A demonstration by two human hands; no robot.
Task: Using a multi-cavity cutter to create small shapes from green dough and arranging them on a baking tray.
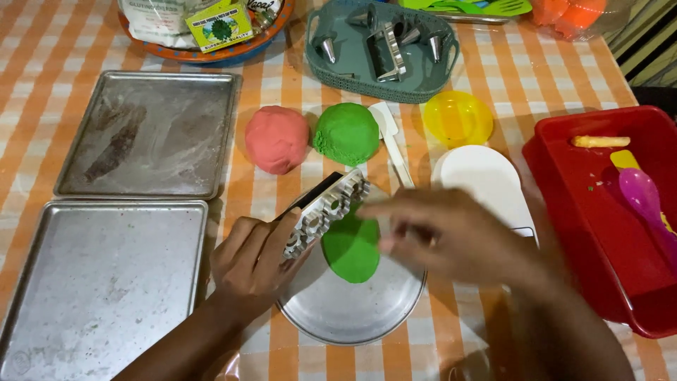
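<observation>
Where the hands meet, over the round metal plate, lies the work in hand:
Green dough piece: a flattened oval lying on the plate, touching the lower edge of the metal mould.
Metal mould: a long strip of small cutter shapes, tilted over the plate's upper left rim.
Left hand: fingers curled and clamped on the mould's lower end.
Right hand: blurred, fingers drawn loosely together above the green piece; whether they touch it I cannot tell.
Dough balls: a pink one and a green one, side by side just beyond the plate.
White spatula: beside the green ball.
Yellow bowl: near a white board.
Baking trays: two on the left.
Teal basket: holding metal cones.
Red tub: on the right, with a purple spoon inside.
</observation>
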